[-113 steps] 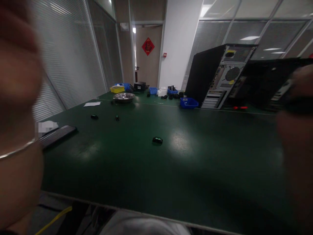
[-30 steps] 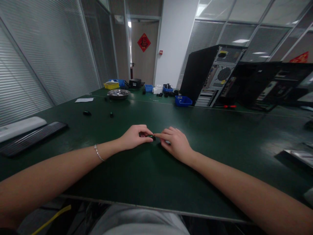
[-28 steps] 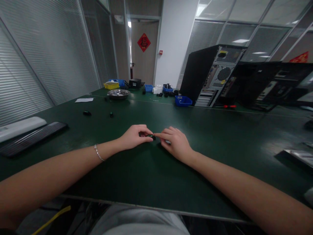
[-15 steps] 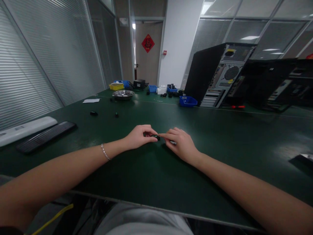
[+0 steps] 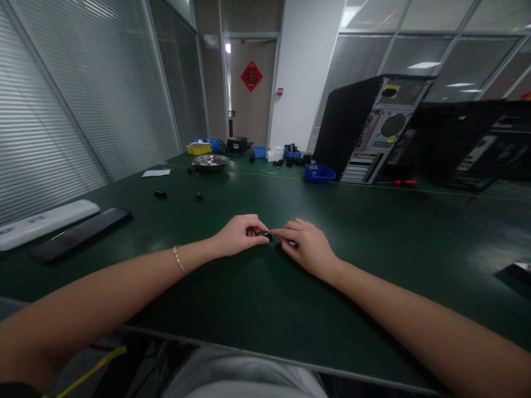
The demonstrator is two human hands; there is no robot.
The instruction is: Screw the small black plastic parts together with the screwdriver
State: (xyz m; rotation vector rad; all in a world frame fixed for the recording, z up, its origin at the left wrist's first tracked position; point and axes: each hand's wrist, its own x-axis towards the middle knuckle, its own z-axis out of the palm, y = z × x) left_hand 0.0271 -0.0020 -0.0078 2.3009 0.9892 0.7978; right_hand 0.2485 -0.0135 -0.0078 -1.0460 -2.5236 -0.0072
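My left hand (image 5: 240,234), with a bracelet at the wrist, pinches a small dark piece (image 5: 265,236) with a hint of green between thumb and fingertips. It is held low over the dark green table (image 5: 232,293), too small to name. From the other side my right hand (image 5: 309,243) meets it, index fingertip at its edge. The other fingers of that hand are curled in, and a small thing shows faintly under them; I cannot make out what it is.
A black keyboard (image 5: 83,234) and a long white case (image 5: 50,215) lie left. Beyond my hands are two small black pieces and a metal dish (image 5: 210,162). A blue bin (image 5: 319,172) stands by a computer tower (image 5: 352,121). A dark object (image 5: 516,273) lies at the right edge.
The view has shifted slightly, so everything sits a little lower. Both hands keep nearly the same pose around the small dark piece.
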